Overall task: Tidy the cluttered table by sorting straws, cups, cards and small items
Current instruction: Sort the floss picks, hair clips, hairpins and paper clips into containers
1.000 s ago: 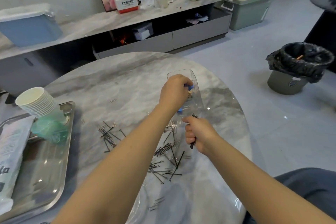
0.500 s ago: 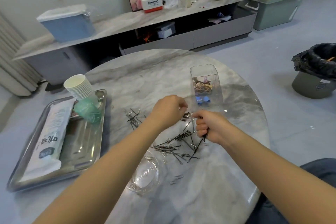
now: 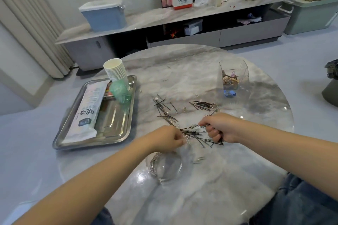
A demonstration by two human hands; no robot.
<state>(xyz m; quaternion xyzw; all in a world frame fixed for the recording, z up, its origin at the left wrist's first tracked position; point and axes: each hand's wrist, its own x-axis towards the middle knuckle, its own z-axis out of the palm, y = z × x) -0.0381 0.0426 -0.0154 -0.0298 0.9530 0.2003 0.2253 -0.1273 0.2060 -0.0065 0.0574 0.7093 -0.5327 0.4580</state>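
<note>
Black hairpins [image 3: 202, 105] and silver paper clips lie scattered across the middle of the round marble table [image 3: 192, 71]. My right hand [image 3: 221, 128] grips a bundle of black hairpins in its fist. My left hand [image 3: 168, 138] pinches small pins at the edge of the pile, just above a round clear glass bowl [image 3: 164, 166] that holds silver clips along its left wall. A clear square container [image 3: 234, 80] with rubber bands and blue clips stands at the right.
A steel tray [image 3: 113, 126] at the left carries a stack of paper cups [image 3: 116, 71], a green bag and a white straw packet [image 3: 87, 109]. A long low cabinet stands behind the table. A black-lined bin [image 3: 332, 82] sits on the floor at the right.
My left hand left the clear container and came down to the pin pile near the glass bowl. The right hand keeps its bundle of hairpins. The view swung left.
</note>
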